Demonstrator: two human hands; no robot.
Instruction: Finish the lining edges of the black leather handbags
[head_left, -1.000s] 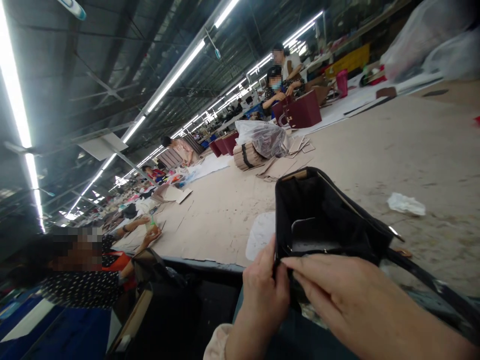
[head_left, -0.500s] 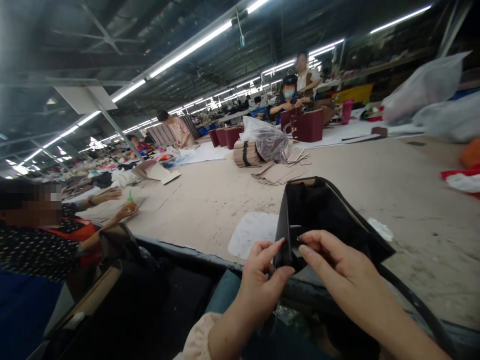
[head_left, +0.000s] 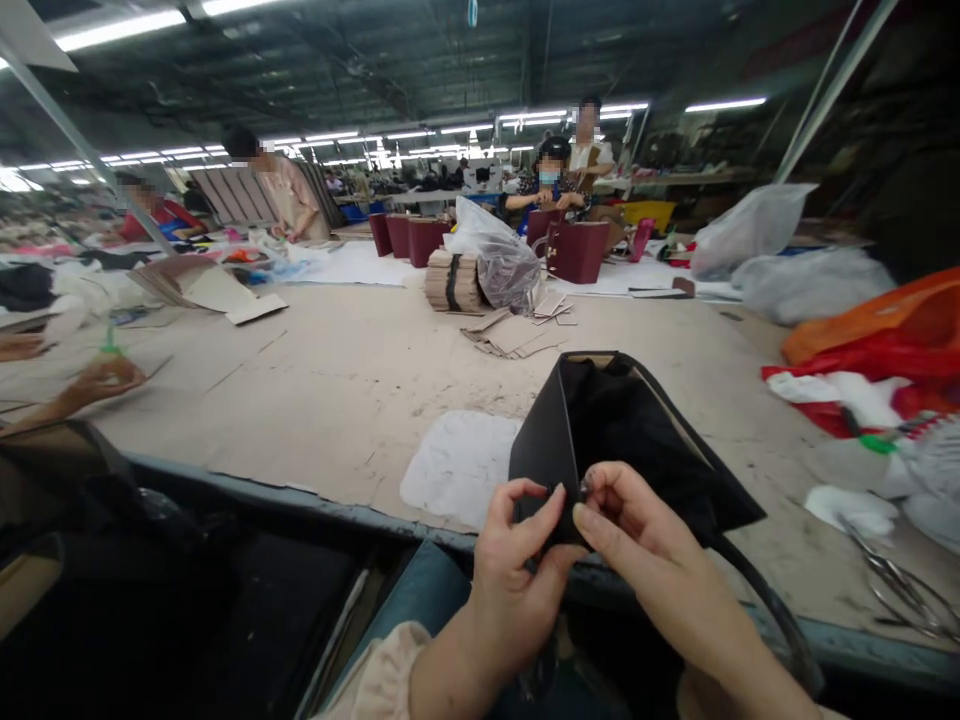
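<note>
A black handbag [head_left: 541, 430] stands tilted at the table's near edge, its mouth facing up and its dark lining showing. My left hand [head_left: 517, 560] grips the bag's near corner, fingers and thumb closed on the panel from the outer side. At the inner side of that same edge, my right hand [head_left: 637, 530] is closed in a pinch. Something small and dark sits at its fingertips, too small to name. The bag's strap [head_left: 772, 600] hangs down on the right, below my right wrist.
Metal scissors [head_left: 892, 585] lie at the right edge, near red and orange bags [head_left: 885, 330]. Ahead are a banded stack of brown pieces [head_left: 454, 282] and maroon handbags [head_left: 577, 252]. A co-worker's hand [head_left: 109, 375] holds a green-tipped object at left. More dark bags [head_left: 60, 470] fill the lower left.
My view has levelled and swung right, bringing the scissors into sight. The bag's outer panel shows more broadly. My right fingertips have drawn closer to the bag's edge and my left fingers.
</note>
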